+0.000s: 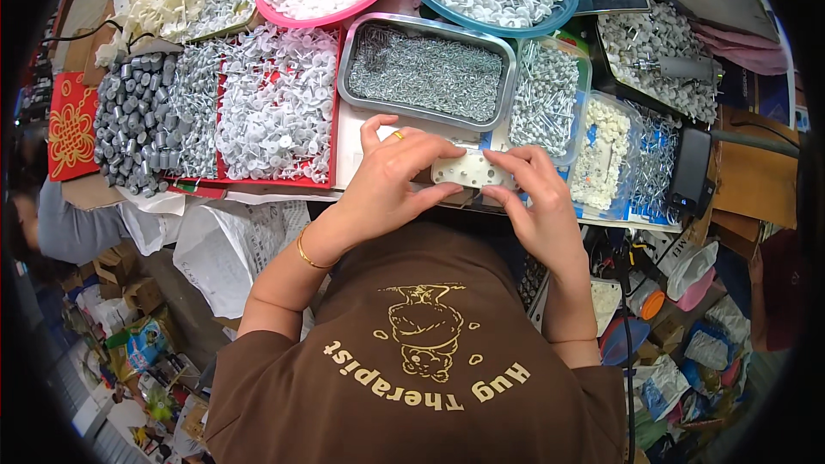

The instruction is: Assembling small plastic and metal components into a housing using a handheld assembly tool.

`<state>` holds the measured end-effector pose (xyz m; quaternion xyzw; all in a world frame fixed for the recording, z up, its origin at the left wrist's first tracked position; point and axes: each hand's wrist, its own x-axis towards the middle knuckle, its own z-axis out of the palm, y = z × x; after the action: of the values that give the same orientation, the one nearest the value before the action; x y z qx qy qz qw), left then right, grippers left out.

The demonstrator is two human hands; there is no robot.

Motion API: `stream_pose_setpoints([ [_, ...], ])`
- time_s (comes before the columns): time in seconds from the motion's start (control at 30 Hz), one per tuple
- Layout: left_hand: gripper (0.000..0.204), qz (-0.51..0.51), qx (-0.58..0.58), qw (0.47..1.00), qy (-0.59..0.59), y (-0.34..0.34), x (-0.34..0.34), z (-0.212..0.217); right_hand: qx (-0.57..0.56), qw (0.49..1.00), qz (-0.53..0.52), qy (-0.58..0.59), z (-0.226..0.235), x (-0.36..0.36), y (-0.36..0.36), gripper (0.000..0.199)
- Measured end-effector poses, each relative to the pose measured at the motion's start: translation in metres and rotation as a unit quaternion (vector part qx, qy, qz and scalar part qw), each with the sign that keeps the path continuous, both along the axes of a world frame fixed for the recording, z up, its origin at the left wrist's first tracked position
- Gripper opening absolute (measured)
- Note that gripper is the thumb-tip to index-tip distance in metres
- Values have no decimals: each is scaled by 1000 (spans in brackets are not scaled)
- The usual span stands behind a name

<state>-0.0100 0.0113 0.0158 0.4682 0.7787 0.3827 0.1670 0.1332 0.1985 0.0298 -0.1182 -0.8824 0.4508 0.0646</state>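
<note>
Between my two hands is a small cream plastic piece with several round holes (474, 171), held at the near edge of the table. My left hand (397, 167), with a ring and a bracelet, pinches its left end between thumb and fingers. On its right end, my right hand (534, 196) grips with thumb and forefinger. Just beyond the hands lies a silver metal tray (345, 69) full of small metal screws or pins (425, 69). A clear tub of small cream parts (601, 150) stands right of my right hand.
Left sit a red tray (331, 146) of white round-headed parts and a pile of grey cylinders (137, 116). Pink (301, 21) and blue (516, 32) basins stand at the back. A black device (692, 167) is at right. People are partly visible at both sides.
</note>
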Motion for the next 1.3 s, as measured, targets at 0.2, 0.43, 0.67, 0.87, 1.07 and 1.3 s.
stream_pose_setpoints([
  [0.2, 38, -17, -21, 1000, 9, 2, -4, 6, 7, 1000, 2, 15, -6, 4, -3, 40],
  [0.43, 46, -63, -16, 998, -26, 10, -12, 7, 7, 1000, 3, 15, -4, 0, -1, 42],
  [0.67, 46, -43, -17, 998, -38, 4, -11, 6, 40, 998, -4, 43, -1, 2, -4, 41],
  [0.87, 42, -10, -12, 999, -29, 1, -8, 6, 18, 1000, -10, 21, -4, 0, -4, 43],
  [1.07, 41, -16, -15, 1000, -13, -1, -8, 6, 18, 999, -2, 39, -2, 0, -3, 42],
  [1.3, 41, -9, -10, 1000, -10, -1, -6, 6, 2, 1000, -4, 28, -5, -2, -2, 43],
])
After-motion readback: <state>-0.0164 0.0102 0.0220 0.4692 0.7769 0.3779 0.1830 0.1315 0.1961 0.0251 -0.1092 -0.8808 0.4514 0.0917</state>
